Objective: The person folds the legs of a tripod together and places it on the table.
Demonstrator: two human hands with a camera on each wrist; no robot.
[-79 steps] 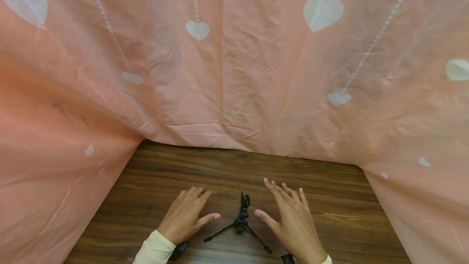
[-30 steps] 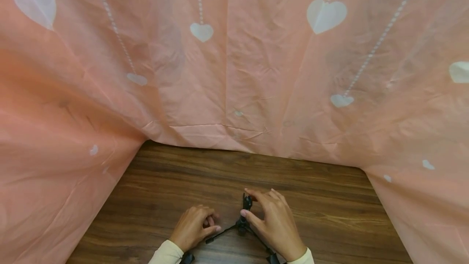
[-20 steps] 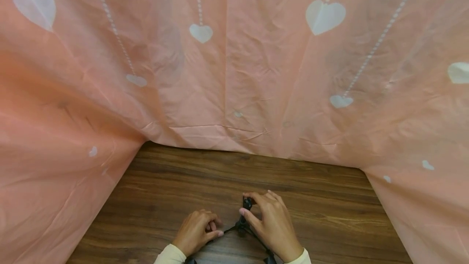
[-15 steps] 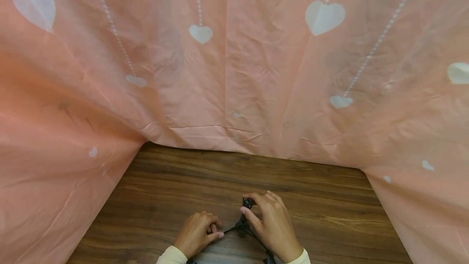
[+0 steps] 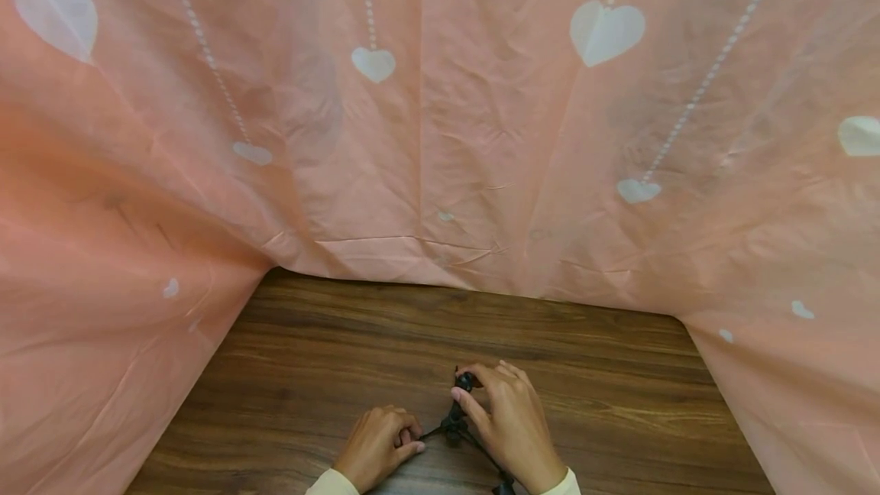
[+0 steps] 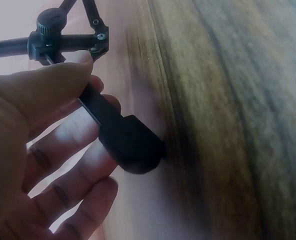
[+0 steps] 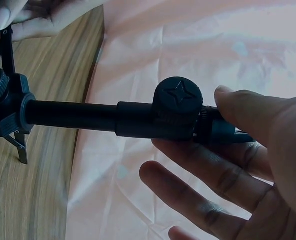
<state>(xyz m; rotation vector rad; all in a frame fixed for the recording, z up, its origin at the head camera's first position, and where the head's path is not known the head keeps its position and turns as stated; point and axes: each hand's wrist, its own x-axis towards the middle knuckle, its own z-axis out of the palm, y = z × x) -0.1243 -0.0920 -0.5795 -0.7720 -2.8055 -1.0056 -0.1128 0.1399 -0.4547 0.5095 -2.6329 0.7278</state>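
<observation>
A black mini tripod (image 5: 454, 425) stands on the wooden table with its legs spread. My left hand (image 5: 378, 441) pinches one leg between thumb and fingers; the left wrist view shows that leg (image 6: 97, 106) ending in a thick dark foot (image 6: 133, 146) close over the tabletop. With thumb and index finger, my right hand (image 5: 512, 422) holds the tripod's top end. In the right wrist view, the tube-like column (image 7: 70, 114) runs up to a round knob with a star mark (image 7: 179, 95), just below that grip. The remaining right fingers are spread.
The wood-grain table (image 5: 330, 334) is bordered at the back and both sides by a pink curtain (image 5: 481, 136) printed with white hearts. Another leg (image 5: 486, 455) of the tripod reaches toward the front, beside my right wrist.
Both hands were spread apart on either side of the tripod. The right hand has come in and taken its top; the left has moved in and now pinches a leg.
</observation>
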